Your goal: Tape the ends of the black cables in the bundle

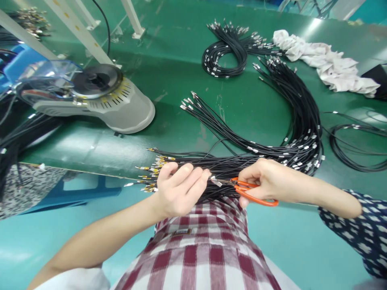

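Note:
My right hand (261,181) is closed round the orange handles of a pair of scissors (256,197), whose blades point left toward a small white label (215,181). Close to the blade tips, my left hand (184,187) is palm up with its fingers curled, the fingertips by the label; what they pinch is too small to make out. Beneath both hands lies a thick bundle of black cables (238,161), with yellow and metal ends (151,171) sticking out past my left hand. The bundle curves up at the right, with white tags along it.
A grey machine with a round black disc (96,80) stands at the left of the green table (169,68). Coiled black cables (225,60) and a crumpled white cloth (326,60) lie farther back. Another loose cable coil (347,149) is at the right. A blue stool (81,193) is below the edge.

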### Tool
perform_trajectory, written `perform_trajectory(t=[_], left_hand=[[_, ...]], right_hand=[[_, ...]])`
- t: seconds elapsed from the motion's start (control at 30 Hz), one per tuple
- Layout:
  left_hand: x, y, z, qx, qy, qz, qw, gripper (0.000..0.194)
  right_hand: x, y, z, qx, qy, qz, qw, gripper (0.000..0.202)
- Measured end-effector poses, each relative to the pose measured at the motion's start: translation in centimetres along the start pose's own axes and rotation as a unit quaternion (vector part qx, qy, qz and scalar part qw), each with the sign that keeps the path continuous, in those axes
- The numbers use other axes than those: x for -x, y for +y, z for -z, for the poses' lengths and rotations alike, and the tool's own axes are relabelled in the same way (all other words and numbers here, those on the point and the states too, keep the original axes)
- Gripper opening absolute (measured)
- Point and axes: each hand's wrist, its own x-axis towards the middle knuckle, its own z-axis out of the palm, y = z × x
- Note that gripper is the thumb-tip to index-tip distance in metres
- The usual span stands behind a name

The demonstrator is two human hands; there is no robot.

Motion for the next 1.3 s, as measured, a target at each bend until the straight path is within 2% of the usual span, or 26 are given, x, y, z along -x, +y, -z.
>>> perform_trajectory(t=[0.27,0.43,0.63,0.73,0.83,0.9,0.97,1.07,1.17,1.3], left_hand=[[-0.3,0.0,-0.1,-0.008,0.026,0.026,0.999,0.011],[-0.3,0.0,-0.2,-0.009,0.029,0.034,0.999,0.010],[-0.4,-0.3,-0.1,-0.010,0.023,0.042,0.999,0.012],[-0.4,-0.2,0.0,0.003,0.023,0.047,0.999,0.012],[-0.5,0.1,0.3,0.066,-0.020,0.098,0.993,0.011],[-0.7,0.2,0.6,0.151,-0.069,0.162,0.973,0.007],[-1.0,0.2,0.8,0.239,-0.110,0.217,0.940,0.003],[-1.4,0.1,0.9,0.317,-0.127,0.266,0.902,0.001],[-1.5,0.0,0.7,0.375,-0.093,0.288,0.876,0.006],[-1.2,0.2,0.3,0.438,-0.048,0.325,0.837,0.008]], right_hand=[[-0.5,0.3,-0.4,-0.027,-0.010,-0.004,1.000,0.037],[-0.5,0.2,-0.8,-0.018,0.018,-0.006,1.000,0.046],[-0.7,0.5,-1.7,0.008,0.063,0.000,0.998,0.045],[-0.7,0.6,-1.8,0.048,0.088,0.019,0.995,0.045],[-0.5,0.5,-1.9,0.159,0.148,0.057,0.974,0.042],[-0.2,0.4,-1.9,0.251,0.201,0.087,0.943,0.040],[0.0,0.3,-2.0,0.319,0.242,0.118,0.908,0.039],[0.2,0.2,-2.1,0.363,0.277,0.158,0.876,0.038],[0.3,0.1,-2.1,0.355,0.281,0.182,0.873,0.035],[0.2,0.0,-1.8,0.320,0.250,0.187,0.895,0.032]])
